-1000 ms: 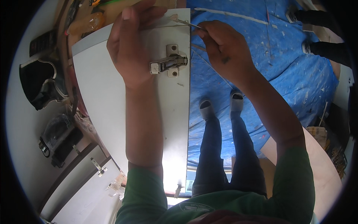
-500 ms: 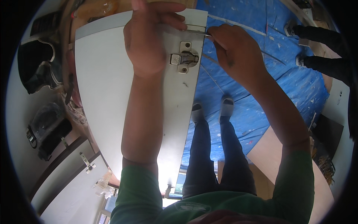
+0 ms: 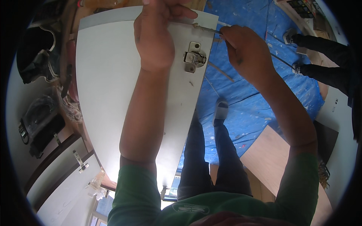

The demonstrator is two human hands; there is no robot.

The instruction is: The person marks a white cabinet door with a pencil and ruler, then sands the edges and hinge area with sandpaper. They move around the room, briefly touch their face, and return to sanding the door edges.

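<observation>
A white cabinet door panel (image 3: pixel 109 75) lies in front of me. A metal cabinet hinge (image 3: pixel 195 57) is fixed near its right edge. My right hand (image 3: pixel 247 52) is closed around a thin metal tool (image 3: pixel 209 29), which reaches left over the panel above the hinge. A small pale brownish lump (image 3: pixel 195 25) shows at the tool's tip. Whether the tip touches the panel, I cannot tell. Over the panel's far end is my left hand (image 3: pixel 156 34), fingers stretched toward the tip and apparently holding nothing. The frame's top edge cuts off part of it.
A blue sheet (image 3: pixel 245 98) covers the floor on the right, with thin strips lying on it. Another person's legs (image 3: pixel 320 45) stand at far right. A wooden board (image 3: pixel 267 150) is at lower right. Black bags (image 3: pixel 37 52) and another panel with a hinge (image 3: pixel 80 161) are left.
The panel and hinge appear slightly further right in view. The tool's tip shows more of its length, with the lump now visible. My left fingers have moved up, partly out of the picture.
</observation>
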